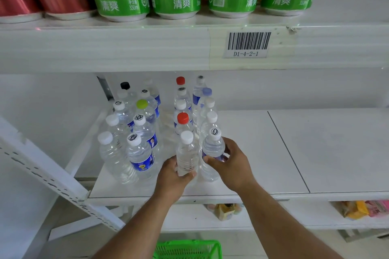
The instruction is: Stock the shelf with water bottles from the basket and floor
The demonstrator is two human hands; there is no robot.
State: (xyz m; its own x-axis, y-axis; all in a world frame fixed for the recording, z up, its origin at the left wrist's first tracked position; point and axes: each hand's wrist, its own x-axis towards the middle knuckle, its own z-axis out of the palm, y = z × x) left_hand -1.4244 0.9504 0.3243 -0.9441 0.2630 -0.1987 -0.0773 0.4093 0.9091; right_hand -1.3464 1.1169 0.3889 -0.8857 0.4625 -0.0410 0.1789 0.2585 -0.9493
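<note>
Bottles upright on the shelf point(252, 174): plain bottle point(187, 153) clasped by left hand point(172, 176) fingers, labelled bottle point(213, 149) by right hand point(231, 164).

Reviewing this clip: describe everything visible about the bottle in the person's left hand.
The unlabelled bottle is clear ribbed plastic with a plain white screw cap and looks full of water. It stands upright at the front of the third row from the left on the white shelf. The left hand wraps its lower half, fingers curled round the base. Right beside it stands a blue-labelled bottle with a scribbled cap, held by the right hand. Whether its base rests on the shelf is hidden by the grip.
</note>
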